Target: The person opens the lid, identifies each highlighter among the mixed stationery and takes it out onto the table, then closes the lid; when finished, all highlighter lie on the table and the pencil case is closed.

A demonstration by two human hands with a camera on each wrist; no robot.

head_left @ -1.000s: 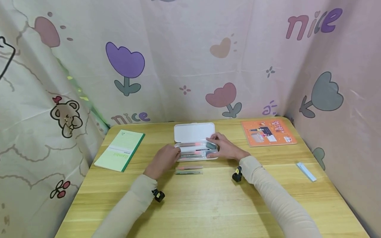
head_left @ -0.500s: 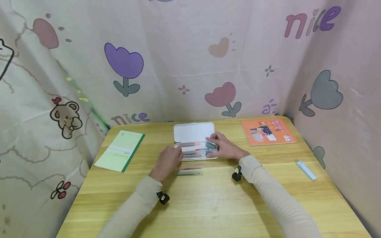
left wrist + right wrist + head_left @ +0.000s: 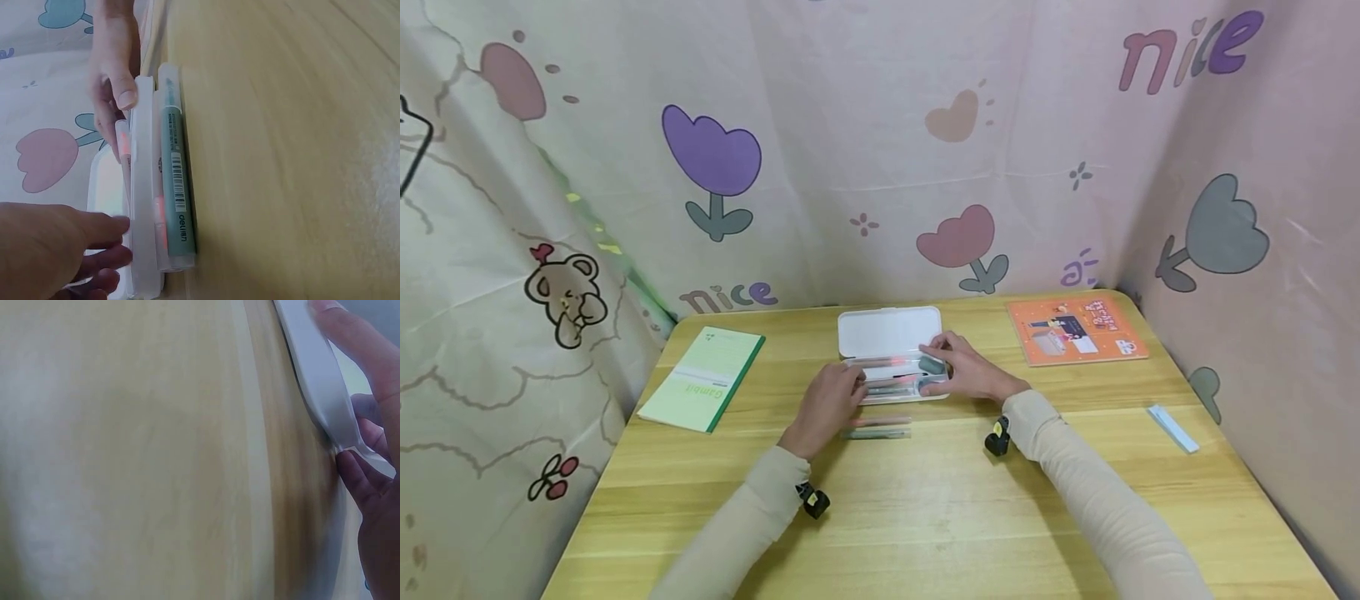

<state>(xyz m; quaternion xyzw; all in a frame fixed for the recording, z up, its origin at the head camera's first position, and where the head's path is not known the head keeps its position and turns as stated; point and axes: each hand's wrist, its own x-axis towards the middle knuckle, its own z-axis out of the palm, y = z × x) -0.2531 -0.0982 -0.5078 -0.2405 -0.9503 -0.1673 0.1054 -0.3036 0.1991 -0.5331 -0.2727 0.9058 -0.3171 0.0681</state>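
Note:
A white pencil case [image 3: 889, 333] lies at the back of the table, its lid folded back. Pens with pink parts [image 3: 891, 382] and dark grey-green pieces [image 3: 931, 366] are inside. My right hand [image 3: 972, 373] grips the case's right end, thumb at the front rim and fingers at the hinge side. My left hand [image 3: 826, 406] is over the case's left end with bent fingers; whether they pinch a pen inside is hidden. In the left wrist view, a green highlighter [image 3: 175, 181] and a pinkish pen [image 3: 161, 219] lie along the case's front.
A green notebook [image 3: 703, 379] lies at the left, an orange booklet [image 3: 1077, 332] at the back right. Near the right edge is a small light-blue strip [image 3: 1172, 429]. A printed curtain [image 3: 850, 150] hangs behind the wooden table [image 3: 940, 517].
My left hand has shifted a little to the right, further over the case's left end. My right hand keeps its hold, and the two pens in front stay in place.

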